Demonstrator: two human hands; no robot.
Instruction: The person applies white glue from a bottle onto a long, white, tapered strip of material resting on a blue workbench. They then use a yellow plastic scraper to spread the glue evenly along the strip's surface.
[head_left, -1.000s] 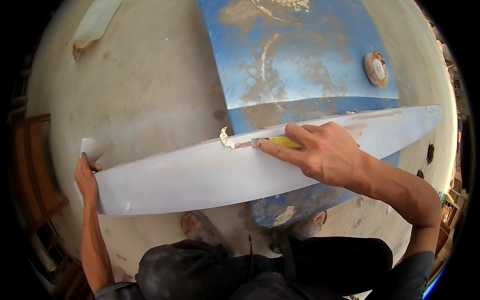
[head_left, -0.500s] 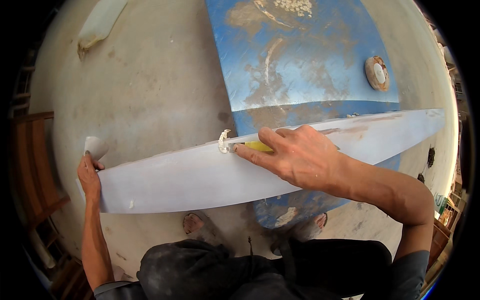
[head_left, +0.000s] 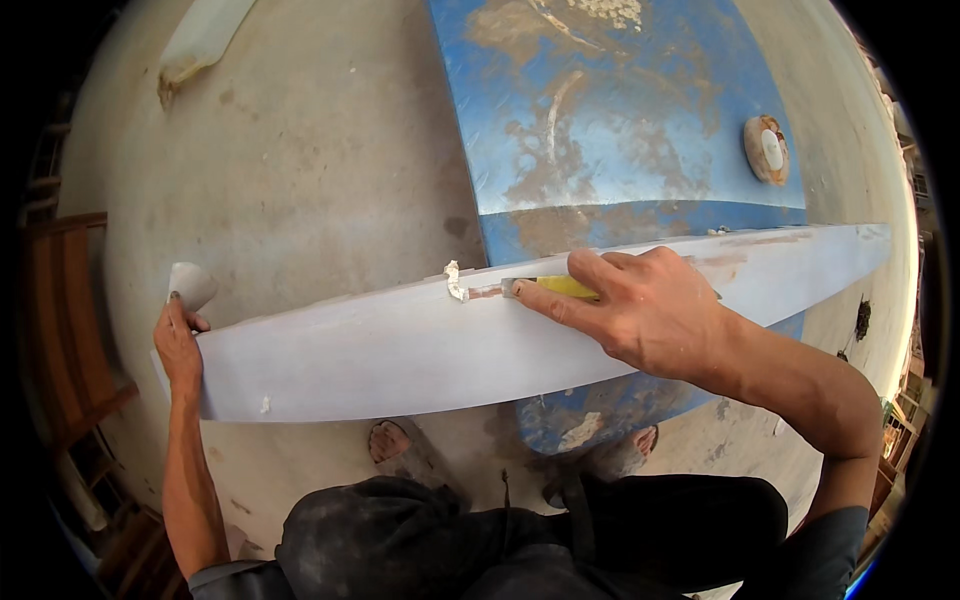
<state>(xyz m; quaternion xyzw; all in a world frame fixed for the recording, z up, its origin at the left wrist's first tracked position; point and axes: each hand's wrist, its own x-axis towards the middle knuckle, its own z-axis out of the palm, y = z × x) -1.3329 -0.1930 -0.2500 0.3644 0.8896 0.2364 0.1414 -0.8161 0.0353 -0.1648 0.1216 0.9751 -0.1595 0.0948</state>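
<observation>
A long white panel (head_left: 330,365) with a curved lower edge lies across in front of me. My right hand (head_left: 650,310) is closed round a yellow-handled scraper (head_left: 565,287), its index finger stretched along the tool towards the flat metal end at the panel's upper edge. Left of that end runs a short brownish strip, and beyond it a crumpled white curl (head_left: 456,282) of coating or filler hangs over the edge. At the panel's left end, my left hand (head_left: 180,345) is closed on a curled pale sheet (head_left: 193,287) and touches the panel.
Under the panel stands a stained blue board (head_left: 620,150), carrying a round container with a white centre (head_left: 767,150) at right and pale crumbs at its far end. A pale plastic-like piece (head_left: 205,40) lies far left on the concrete floor (head_left: 300,160). My feet are below the panel.
My right hand has drawn the scraper to the right, away from the white curl, baring the brownish strip between them. The left hand keeps its hold at the panel's left end.
</observation>
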